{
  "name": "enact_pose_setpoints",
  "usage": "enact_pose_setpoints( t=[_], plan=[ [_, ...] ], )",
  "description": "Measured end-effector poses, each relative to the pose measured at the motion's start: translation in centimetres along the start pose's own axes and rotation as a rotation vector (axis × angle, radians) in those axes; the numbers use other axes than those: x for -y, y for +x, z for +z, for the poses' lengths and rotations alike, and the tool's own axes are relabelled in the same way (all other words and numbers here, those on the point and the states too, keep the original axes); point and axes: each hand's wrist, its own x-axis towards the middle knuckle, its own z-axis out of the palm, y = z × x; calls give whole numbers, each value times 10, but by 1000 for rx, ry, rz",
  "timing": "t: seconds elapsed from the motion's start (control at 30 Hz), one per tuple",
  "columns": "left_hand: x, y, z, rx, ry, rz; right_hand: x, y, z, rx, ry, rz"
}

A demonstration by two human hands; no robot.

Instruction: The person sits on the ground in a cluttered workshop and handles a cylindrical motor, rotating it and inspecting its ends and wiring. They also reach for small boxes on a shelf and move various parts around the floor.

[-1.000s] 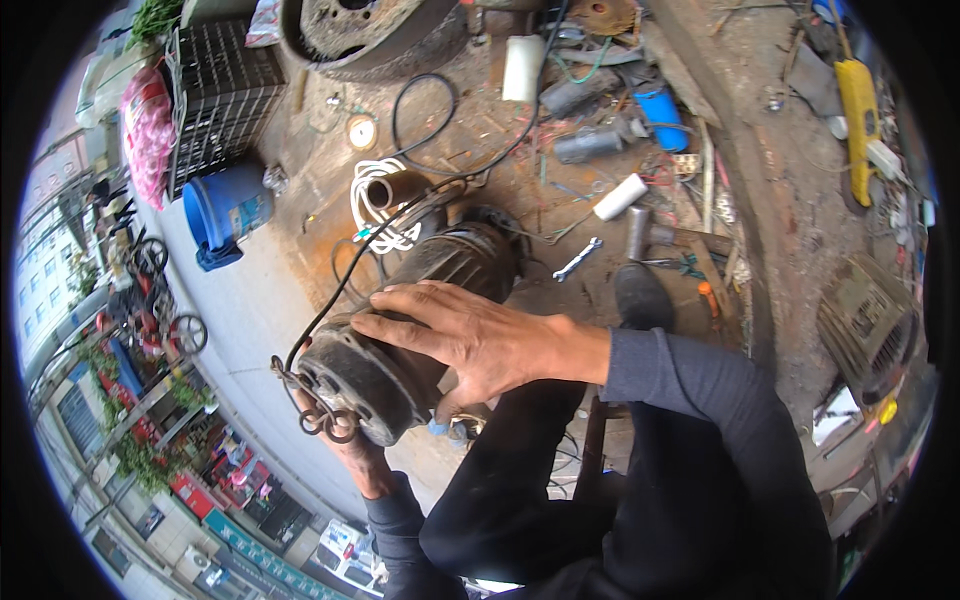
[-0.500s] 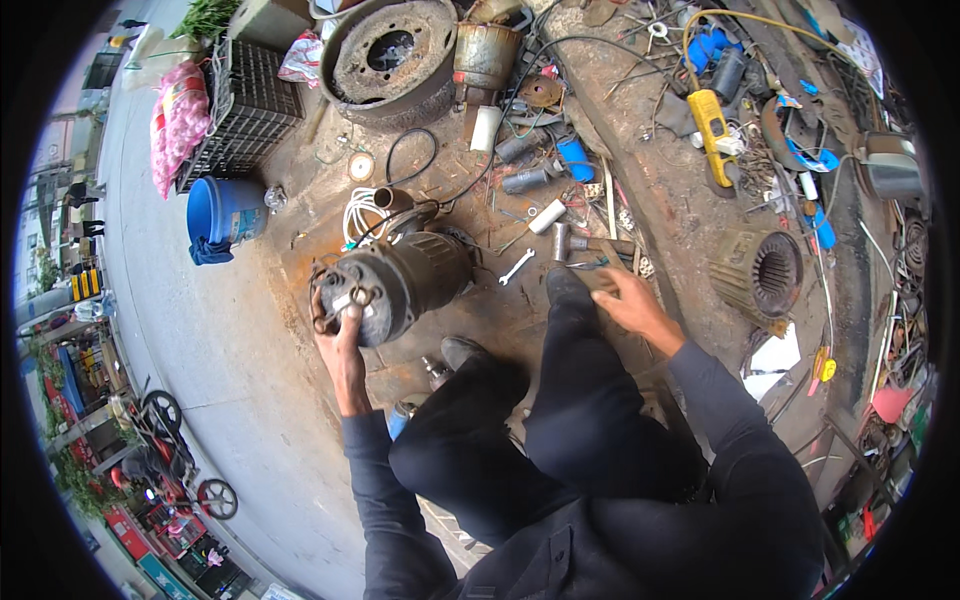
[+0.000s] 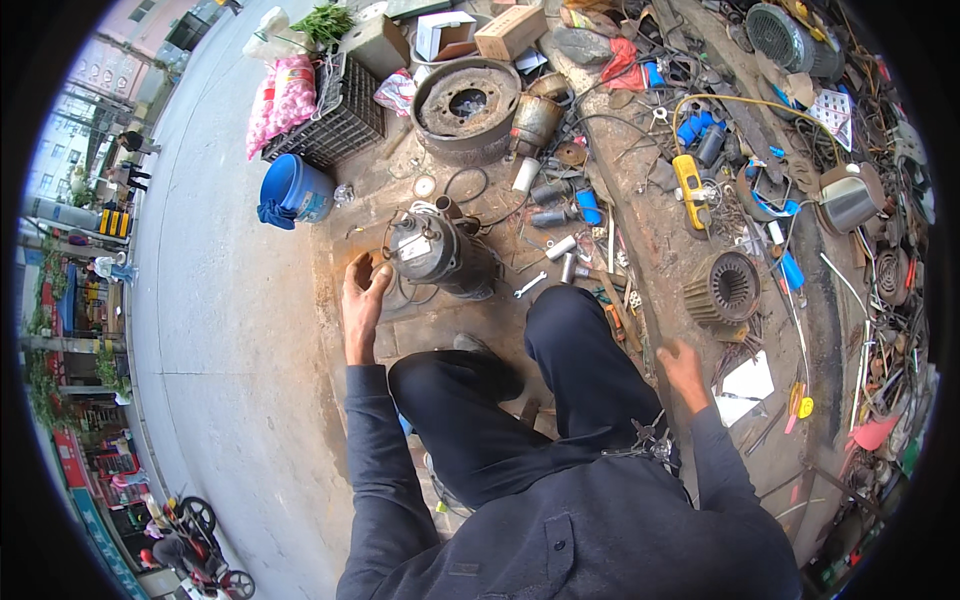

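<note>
A dark, worn cylindrical electric pump [image 3: 465,262] leans on the ground in front of me, its round end cover facing up and toward me. My left hand [image 3: 362,305] is at the near-left edge of that cover, thumb and fingers apart, with nothing visible in it. Off to the right of my knee hangs my right hand [image 3: 685,375], its fingers loosely bent and apart; it appears to hold nothing. A small open-ended wrench [image 3: 529,285] lies right of the pump. Beside it are a hammer [image 3: 569,268] and a white cylinder [image 3: 561,246].
A finned motor housing [image 3: 722,290] stands right of my knee. Farther off are a rusty wheel rim [image 3: 466,105], a blue bucket [image 3: 297,190], a black crate [image 3: 345,115] and a yellow clamp meter [image 3: 690,190]. Scrap parts and cables cover the right side.
My left hand has let go of the pump's top, and the pump stands more upright. The right hand has drawn back toward my body. The view has shifted, showing more of the far ground.
</note>
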Motion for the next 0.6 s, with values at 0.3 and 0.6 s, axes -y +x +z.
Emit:
enact_pose_setpoints(
  t=[0.3, 0.6],
  plan=[
    [-102, -138, 138, 219, -359, 344, 238, 1, 40, -69, 689, -719],
    [86, -146, 184, 257, -862, -218, 273, -90, 128, 464, 675, -443]
  ],
)
